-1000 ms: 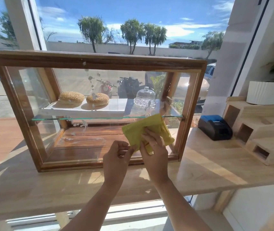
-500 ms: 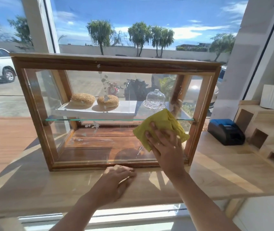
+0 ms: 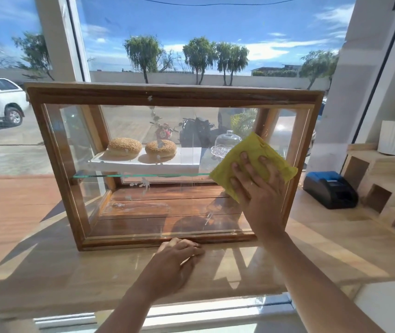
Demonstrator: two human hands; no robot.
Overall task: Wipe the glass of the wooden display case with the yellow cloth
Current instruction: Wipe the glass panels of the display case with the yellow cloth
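Pressing the yellow cloth (image 3: 251,162) flat against the front glass (image 3: 143,188) of the wooden display case (image 3: 172,94) with the right hand (image 3: 258,188), fingers spread straight, at 3 o'clock on the pane. Resting the left hand (image 3: 174,263) on the wooden counter (image 3: 59,272), fingers loosely curled and holding nothing, touching the case's bottom frame at 6 o'clock. Displaying two sesame buns (image 3: 124,146) and a small glass dome (image 3: 227,141) on the white tray (image 3: 143,164) inside. Sitting at 3 o'clock beside the case, a black-and-blue receipt printer (image 3: 328,192).
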